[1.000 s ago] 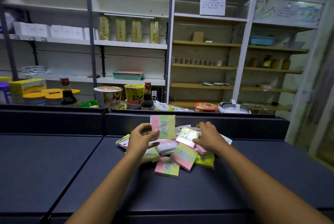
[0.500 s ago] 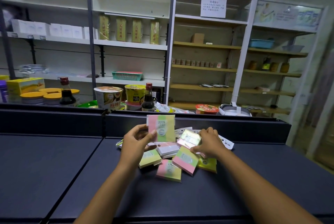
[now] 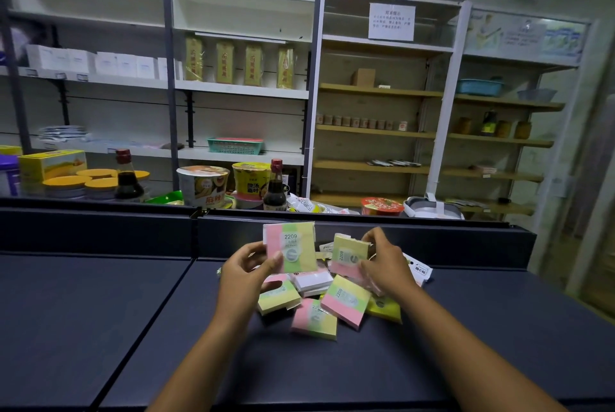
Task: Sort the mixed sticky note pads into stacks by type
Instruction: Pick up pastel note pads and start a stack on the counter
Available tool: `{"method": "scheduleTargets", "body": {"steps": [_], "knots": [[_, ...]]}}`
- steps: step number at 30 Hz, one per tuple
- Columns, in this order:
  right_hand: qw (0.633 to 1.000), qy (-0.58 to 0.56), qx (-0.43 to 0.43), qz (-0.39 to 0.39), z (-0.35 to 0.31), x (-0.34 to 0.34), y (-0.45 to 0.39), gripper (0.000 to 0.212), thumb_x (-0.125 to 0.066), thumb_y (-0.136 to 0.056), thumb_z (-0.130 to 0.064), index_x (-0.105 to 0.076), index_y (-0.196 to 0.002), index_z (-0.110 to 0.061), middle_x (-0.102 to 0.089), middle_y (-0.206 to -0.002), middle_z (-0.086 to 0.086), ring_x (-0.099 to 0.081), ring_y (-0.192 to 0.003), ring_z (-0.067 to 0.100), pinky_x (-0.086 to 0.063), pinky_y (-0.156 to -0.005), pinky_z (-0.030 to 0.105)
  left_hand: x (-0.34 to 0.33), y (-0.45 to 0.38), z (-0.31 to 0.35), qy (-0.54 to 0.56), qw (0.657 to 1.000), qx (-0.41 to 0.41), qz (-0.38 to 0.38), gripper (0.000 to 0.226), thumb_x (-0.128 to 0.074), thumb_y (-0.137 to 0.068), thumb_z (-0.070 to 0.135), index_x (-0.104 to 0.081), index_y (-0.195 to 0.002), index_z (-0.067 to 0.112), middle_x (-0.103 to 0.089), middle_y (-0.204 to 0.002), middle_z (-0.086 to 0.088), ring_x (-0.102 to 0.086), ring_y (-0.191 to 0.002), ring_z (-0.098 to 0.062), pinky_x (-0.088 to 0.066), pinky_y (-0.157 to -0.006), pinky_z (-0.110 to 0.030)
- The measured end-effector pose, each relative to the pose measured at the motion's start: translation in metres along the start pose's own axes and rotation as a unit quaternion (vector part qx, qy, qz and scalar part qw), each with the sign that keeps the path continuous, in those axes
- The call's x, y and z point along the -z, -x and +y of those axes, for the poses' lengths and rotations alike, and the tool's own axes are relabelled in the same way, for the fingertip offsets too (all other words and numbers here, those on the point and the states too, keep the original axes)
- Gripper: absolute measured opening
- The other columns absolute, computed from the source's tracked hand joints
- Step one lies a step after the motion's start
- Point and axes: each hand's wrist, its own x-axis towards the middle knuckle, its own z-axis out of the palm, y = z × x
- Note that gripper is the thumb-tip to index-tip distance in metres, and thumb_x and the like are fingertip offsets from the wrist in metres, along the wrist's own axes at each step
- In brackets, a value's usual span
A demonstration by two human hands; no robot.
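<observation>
Above the pile of sticky note pads (image 3: pixel 319 298) on the dark table (image 3: pixel 466 345), left hand (image 3: pixel 248 273) pinches an upright pink-green-yellow pad (image 3: pixel 293 245), thumb on its face. Right hand (image 3: pixel 384 267) grips a second striped pad (image 3: pixel 349 257), now lifted off the pile; its far edge is hidden behind fingers (image 3: pixel 374 238), and lower pads overlap, types unclear.

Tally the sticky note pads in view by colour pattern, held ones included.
Pink-green-yellow striped: 5, one in the left hand at, one in the right hand at, three lying at
White: 1
Plain yellow: 1
Total: 7 clearly visible; others may be hidden underneath.
</observation>
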Motion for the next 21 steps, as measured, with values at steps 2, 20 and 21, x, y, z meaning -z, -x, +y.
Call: {"method": "scheduleTargets", "body": {"steps": [2, 20, 21], "knots": [[0.997, -0.072, -0.015, 0.024, -0.001, 0.003, 0.006, 0.032, -0.072, -0.085, -0.008, -0.048, -0.098, -0.024, -0.067, -0.098, -0.002, -0.065, -0.081, 0.011, -0.054, -0.058, 0.028, 0.002, 0.003, 0.002, -0.002, 1.000, -0.003, 0.005, 0.025, -0.074, -0.084, 0.012, -0.066, -0.108, 0.013, -0.076, -0.098, -0.003, -0.073, -0.085, -0.018, -0.062, -0.067, -0.034], [0.855, -0.514, -0.058, 0.032, -0.009, 0.021, 0.160, 0.039, -0.067, -0.084, 0.009, -0.047, -0.108, -0.014, -0.075, -0.100, 0.009, -0.074, -0.089, 0.019, -0.061, -0.074, 0.033, 0.002, 0.121, 0.036, 0.044, 0.996, -0.012, 0.070, 0.024, -0.072, -0.085, 0.012, -0.064, -0.107, 0.016, -0.074, -0.102, -0.010, -0.075, -0.085, -0.023, -0.061, -0.064, -0.029], [0.853, -0.518, -0.054, 0.032, -0.012, 0.025, 0.169, 0.043, -0.068, -0.084, 0.009, -0.048, -0.110, -0.018, -0.075, -0.101, 0.007, -0.074, -0.090, 0.018, -0.060, -0.072, 0.030, 0.002, 0.130, 0.039, 0.040, 0.996, -0.012, 0.074, 0.025, -0.072, -0.085, 0.012, -0.064, -0.108, 0.016, -0.073, -0.103, -0.010, -0.075, -0.086, -0.023, -0.061, -0.065, -0.029]]}}
